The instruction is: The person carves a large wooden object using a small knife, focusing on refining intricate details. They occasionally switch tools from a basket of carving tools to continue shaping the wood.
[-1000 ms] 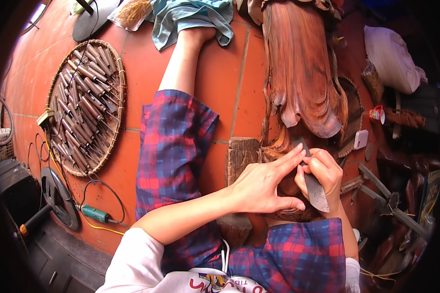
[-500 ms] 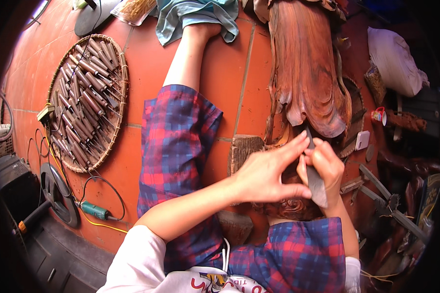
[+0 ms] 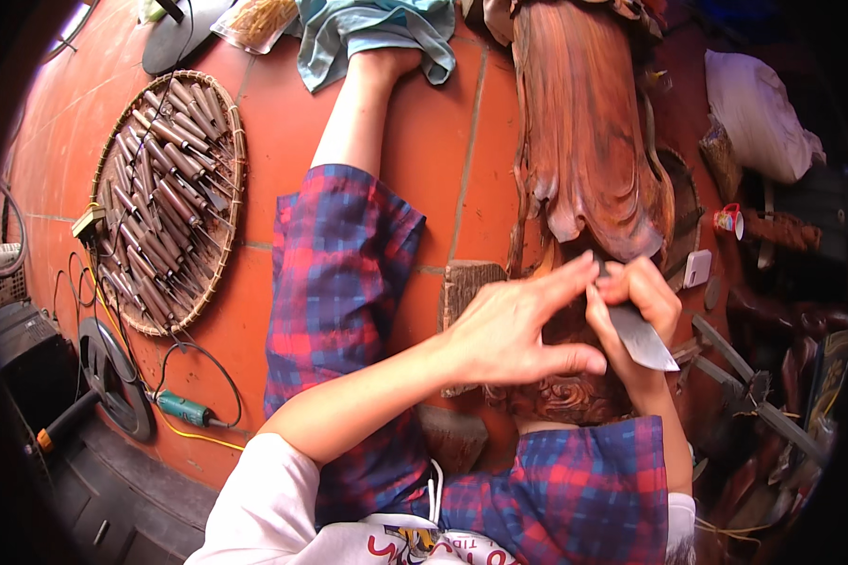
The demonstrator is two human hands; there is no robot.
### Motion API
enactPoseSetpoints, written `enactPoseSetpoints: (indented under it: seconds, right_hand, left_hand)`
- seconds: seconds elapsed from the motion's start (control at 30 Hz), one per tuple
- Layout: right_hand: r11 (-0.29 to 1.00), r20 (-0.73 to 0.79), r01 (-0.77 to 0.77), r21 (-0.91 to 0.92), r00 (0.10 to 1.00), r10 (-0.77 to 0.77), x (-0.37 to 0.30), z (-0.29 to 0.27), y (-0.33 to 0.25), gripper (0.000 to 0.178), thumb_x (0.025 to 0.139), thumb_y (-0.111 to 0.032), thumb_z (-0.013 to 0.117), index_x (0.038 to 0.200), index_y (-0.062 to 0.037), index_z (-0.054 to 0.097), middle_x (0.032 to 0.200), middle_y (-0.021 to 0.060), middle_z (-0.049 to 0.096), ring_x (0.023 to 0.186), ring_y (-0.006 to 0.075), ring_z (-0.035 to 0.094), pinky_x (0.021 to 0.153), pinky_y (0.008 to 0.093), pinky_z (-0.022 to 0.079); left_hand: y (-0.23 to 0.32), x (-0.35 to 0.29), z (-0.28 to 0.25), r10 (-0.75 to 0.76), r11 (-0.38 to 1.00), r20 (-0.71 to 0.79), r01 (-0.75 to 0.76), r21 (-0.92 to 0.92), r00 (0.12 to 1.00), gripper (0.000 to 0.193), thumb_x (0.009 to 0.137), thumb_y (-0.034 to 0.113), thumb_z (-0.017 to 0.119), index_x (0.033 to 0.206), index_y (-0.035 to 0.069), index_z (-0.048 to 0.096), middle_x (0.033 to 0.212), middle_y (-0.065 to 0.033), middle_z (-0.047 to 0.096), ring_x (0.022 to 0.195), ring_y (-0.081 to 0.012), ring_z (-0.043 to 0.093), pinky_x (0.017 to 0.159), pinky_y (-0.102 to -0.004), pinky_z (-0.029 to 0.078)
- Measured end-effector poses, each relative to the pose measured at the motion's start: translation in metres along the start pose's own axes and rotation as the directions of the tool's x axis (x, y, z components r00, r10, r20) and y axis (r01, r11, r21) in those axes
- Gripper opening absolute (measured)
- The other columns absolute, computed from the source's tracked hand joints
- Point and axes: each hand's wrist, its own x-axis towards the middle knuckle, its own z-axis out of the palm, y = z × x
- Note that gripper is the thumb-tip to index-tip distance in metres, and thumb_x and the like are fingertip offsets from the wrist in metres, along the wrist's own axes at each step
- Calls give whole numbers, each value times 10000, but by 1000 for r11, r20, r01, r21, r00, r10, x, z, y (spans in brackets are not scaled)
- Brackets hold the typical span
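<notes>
My right hand (image 3: 643, 299) curls its fingers round a flat grey strip with a slanted, pointed end (image 3: 643, 339). That end points back toward me and to the right; whether it is metal or sandpaper I cannot tell. My left hand (image 3: 509, 330) has its thumb and forefinger spread apart, with its fingertips at the far end of the strip, by the right fingers. Just beyond both hands lies a big reddish-brown wood carving (image 3: 584, 122) with smooth flowing folds. Its curled, carved part (image 3: 575, 395) shows below my hands, between my legs.
A round woven tray (image 3: 239, 188) at the left holds several wooden-handled carving tools (image 3: 165, 179). Near it, a green power tool (image 3: 181, 408) lies with its cable. At the right are a white phone-like object (image 3: 697, 268), a red cup (image 3: 728, 222), a white sack (image 3: 758, 113) and wooden bars (image 3: 725, 353).
The strip in my right hand has swung, its pointed end going right and slightly up. My right hand has turned with it; the left has barely moved.
</notes>
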Motion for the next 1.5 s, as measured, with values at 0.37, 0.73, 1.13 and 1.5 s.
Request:
enactPoseSetpoints:
  seconds: [0.37, 0.73, 1.13, 1.5]
  right_hand:
    - [999, 6, -19, 39, 1000, 19, -19, 2, 17, 199, 739, 67, 767, 750, 18, 575, 805, 126, 608, 786, 232, 683, 720, 316, 538]
    - [996, -32, -39, 81, 999, 42, -47, -43, 29, 281, 689, -64, 893, 819, -42, 644, 858, 114, 697, 840, 252, 703, 772, 360, 577]
    - [920, -298, -159, 359, 914, 275, -56, -23, 51, 253, 807, 99, 743, 762, -31, 531, 878, 72, 613, 924, 176, 663, 915, 342, 533]
    - [895, -155, -213, 392, 944, 293, -52, -39, 48, 284, 804, 127, 728, 712, -36, 513, 796, 26, 549, 794, 97, 606, 804, 270, 520]
  left_hand:
    - [-1, -5, 13, -10, 1000, 43, 9, 17, 999, 1041, 799, 684, 719, 1514, -5, 408, 1584, -205, 402, 1233, -412, 602, 957, -452, 539]
    - [19, -5, 21, 132, 991, 150, -132, -10, 980, 974, 809, 564, 775, 1512, -1, 407, 1613, -188, 355, 1001, -406, 696, 807, -429, 579]
    - [25, 27, 44, 64, 950, 103, -92, 297, 993, 1062, 782, 624, 756, 1558, 25, 349, 1589, -183, 401, 900, -351, 720, 751, -396, 573]
    - [38, 19, 50, -6, 958, 111, -26, 284, 994, 1109, 737, 627, 794, 1520, -35, 372, 1561, -202, 436, 930, -391, 722, 746, -414, 586]
